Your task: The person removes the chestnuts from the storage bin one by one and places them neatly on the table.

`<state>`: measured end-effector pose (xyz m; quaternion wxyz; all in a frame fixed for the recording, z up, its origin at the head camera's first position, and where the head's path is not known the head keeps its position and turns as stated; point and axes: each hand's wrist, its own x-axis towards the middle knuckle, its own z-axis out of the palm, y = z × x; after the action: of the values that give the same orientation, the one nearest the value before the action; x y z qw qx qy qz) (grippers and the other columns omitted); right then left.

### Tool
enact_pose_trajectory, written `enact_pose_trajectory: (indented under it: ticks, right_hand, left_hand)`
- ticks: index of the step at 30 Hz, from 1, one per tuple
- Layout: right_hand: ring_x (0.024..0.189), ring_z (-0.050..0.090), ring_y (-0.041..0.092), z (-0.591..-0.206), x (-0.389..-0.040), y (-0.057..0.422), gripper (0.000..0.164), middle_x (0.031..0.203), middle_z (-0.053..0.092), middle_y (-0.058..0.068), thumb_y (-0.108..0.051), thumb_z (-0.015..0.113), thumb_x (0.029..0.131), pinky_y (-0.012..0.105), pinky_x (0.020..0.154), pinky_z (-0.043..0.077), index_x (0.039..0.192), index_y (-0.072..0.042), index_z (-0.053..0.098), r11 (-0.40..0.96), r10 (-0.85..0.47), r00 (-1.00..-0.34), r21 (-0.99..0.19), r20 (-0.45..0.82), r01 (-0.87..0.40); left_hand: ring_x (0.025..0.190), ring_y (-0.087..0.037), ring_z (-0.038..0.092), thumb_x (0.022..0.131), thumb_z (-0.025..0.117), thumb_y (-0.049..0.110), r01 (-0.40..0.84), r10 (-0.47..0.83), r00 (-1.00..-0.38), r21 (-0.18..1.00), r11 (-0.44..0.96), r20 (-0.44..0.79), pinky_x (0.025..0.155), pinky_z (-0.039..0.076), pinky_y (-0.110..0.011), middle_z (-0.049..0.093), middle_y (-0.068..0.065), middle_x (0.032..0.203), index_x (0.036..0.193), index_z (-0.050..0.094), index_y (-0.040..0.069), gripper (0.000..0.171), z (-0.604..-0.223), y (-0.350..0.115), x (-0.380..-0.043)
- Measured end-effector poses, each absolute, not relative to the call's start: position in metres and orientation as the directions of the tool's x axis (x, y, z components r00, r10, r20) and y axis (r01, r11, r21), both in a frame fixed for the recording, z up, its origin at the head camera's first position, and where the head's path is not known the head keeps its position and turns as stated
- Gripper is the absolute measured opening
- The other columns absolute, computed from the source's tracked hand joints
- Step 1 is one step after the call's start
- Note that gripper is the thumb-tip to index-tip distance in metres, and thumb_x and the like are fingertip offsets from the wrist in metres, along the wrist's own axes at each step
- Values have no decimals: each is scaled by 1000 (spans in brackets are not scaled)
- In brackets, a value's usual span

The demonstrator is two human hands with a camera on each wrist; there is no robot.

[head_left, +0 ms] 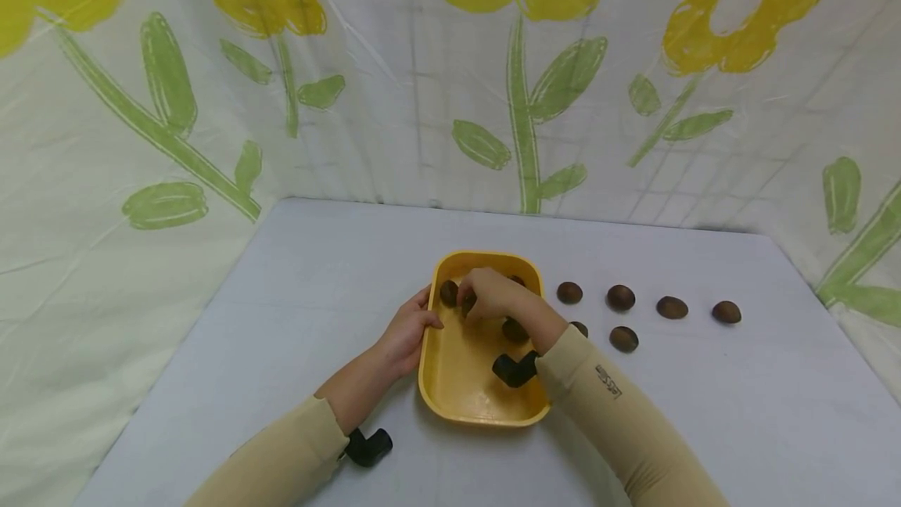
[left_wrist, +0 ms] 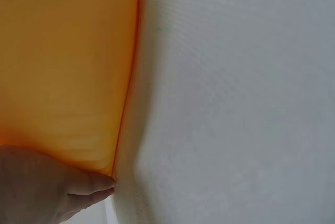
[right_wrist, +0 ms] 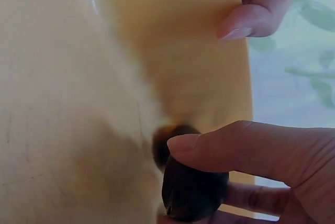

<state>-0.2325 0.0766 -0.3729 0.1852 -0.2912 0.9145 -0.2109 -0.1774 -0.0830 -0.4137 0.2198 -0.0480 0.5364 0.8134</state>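
Observation:
A yellow plastic tray point(head_left: 464, 382) with rounded corners stands on the table. My left hand point(head_left: 404, 335) grips its left wall, thumb over the rim and fingers outside; the left wrist view shows the hand point(left_wrist: 47, 187) against the tray's outer side. Inside the tray, my right hand point(head_left: 493, 293) pinches a dark brown rounded object point(right_wrist: 193, 190) between thumb and fingers, low over the tray floor. Another brown rounded object point(head_left: 449, 293) lies just left of those fingers. More of them, such as one brown object point(head_left: 515, 330), are partly hidden by the right hand and forearm.
To the right of the tray, several similar brown objects point(head_left: 621, 298) lie in two rough rows on the white table point(head_left: 317, 272). A flower-printed white curtain point(head_left: 394, 116) hangs behind the table. Black wrist camera mounts point(head_left: 517, 370) stick out at both sleeves.

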Motion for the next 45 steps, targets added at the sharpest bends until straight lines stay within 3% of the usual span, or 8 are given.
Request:
enact_pose_trajectory:
  ticks: [23, 35, 45]
  right_hand:
    - [94, 60, 23, -346, -227, 114, 27, 105, 67, 10, -10, 70, 77, 34, 81, 51, 103, -1, 69, 731, -565, -812, -546, -147, -410]
    - [85, 59, 19, -343, -227, 147, 26, 96, 63, 10, -10, 72, 75, 30, 75, 51, 100, -3, 70, 745, -507, -854, -559, -119, -364]
    - [95, 57, 27, -344, -219, 179, 33, 107, 62, 15, -12, 70, 77, 39, 81, 50, 108, 0, 67, 751, -445, -889, -584, -105, -307]
  left_hand:
    - [139, -30, 27, 76, 33, -13, -408, 247, -907, 859, -309, -342, 114, 24, -43, 23, -13, 153, 149, 14, 6, 78, -413, -80, -178]
    - [140, -30, 26, 77, 33, -13, -408, 248, -906, 862, -300, -342, 114, 23, -43, 22, -14, 153, 149, 14, 5, 77, -414, -80, -178]
    - [141, -30, 23, 79, 32, -12, -401, 280, -905, 864, -304, -321, 115, 21, -44, 18, -13, 155, 149, 11, 5, 75, -414, -81, -177]
